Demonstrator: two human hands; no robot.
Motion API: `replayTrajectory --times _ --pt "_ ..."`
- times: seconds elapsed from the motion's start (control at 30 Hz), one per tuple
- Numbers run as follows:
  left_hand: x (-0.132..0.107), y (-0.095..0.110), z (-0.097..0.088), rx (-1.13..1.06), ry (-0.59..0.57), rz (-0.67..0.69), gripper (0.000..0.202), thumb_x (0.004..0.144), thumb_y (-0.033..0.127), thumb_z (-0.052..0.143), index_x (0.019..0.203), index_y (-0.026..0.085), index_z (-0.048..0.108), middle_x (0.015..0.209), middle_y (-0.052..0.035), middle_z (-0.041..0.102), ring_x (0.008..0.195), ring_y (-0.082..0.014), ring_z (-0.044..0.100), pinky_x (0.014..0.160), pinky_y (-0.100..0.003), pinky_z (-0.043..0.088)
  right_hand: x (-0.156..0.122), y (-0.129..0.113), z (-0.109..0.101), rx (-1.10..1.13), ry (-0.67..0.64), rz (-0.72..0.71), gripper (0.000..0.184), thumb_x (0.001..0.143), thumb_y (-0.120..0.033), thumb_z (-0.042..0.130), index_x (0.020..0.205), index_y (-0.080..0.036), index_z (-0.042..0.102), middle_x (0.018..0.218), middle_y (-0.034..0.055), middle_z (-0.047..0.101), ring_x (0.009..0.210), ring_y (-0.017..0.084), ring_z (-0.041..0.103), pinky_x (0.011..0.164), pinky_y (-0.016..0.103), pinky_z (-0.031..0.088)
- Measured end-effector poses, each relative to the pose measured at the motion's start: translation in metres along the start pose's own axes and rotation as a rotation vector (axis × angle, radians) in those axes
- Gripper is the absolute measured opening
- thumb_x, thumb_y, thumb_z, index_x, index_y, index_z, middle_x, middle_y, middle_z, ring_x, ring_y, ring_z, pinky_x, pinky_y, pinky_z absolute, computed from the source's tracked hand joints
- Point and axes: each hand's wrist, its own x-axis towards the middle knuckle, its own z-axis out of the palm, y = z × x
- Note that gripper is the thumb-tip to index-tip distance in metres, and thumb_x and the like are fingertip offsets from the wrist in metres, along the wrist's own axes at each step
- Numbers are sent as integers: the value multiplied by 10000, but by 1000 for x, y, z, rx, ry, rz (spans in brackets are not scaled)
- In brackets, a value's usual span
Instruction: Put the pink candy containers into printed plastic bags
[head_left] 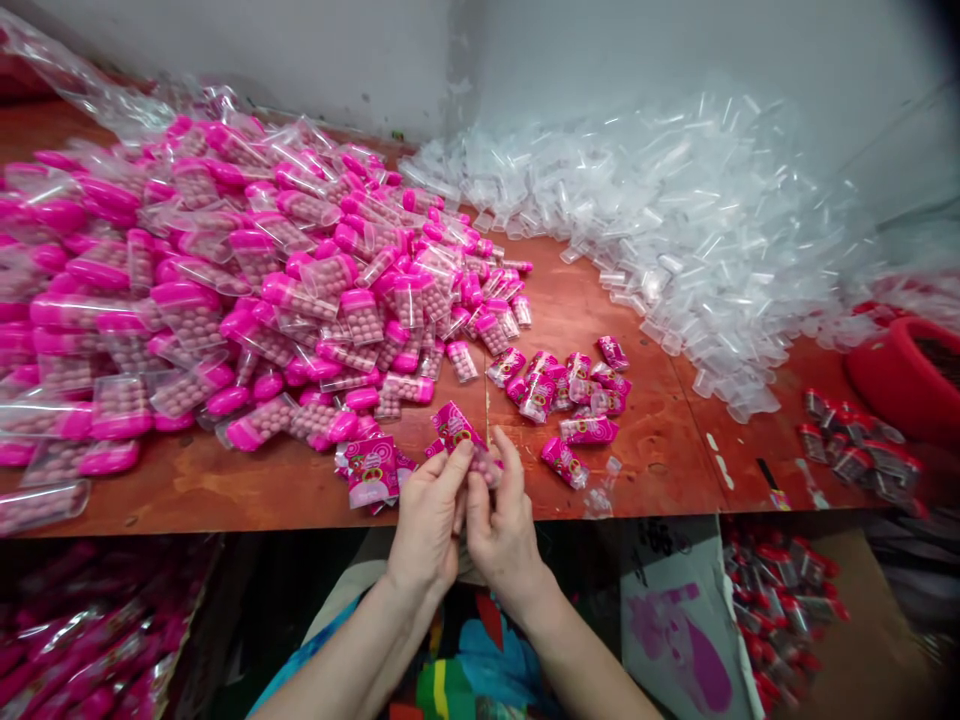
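My left hand point(431, 505) pinches a pink printed wrapper sleeve point(454, 424) above the table's front edge. Close beside it, my right hand point(506, 520) has its thumb and fingers closed round a small clear candy container point(487, 467) of pink balls. The sleeve and container touch or overlap; my fingers hide how far one is inside the other. Left of my hands lies a stack of flat pink sleeves point(371, 472). To their right is a loose group of containers in pink printed sleeves point(538, 390).
A big heap of pink-capped candy containers point(247, 260) covers the table's left. Clear plastic cases point(637, 220) are piled at the back right. Small red-capped containers point(855, 445) lie near a red bowl point(907, 375). Below the edge are boxes of pink packs point(90, 630) and red-capped containers point(784, 600).
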Motion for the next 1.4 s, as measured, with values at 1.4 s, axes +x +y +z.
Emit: replayTrajectory --times 1.4 --pt "-11 -10 -40 595 -109 -72 307 810 442 582 925 157 580 686 -17 665 299 -89 505 295 -179 263 33 23 -23 -445 -85 -34 158 901 -323 544 869 -189 621 915 49 582 711 147 555 645 269 433"
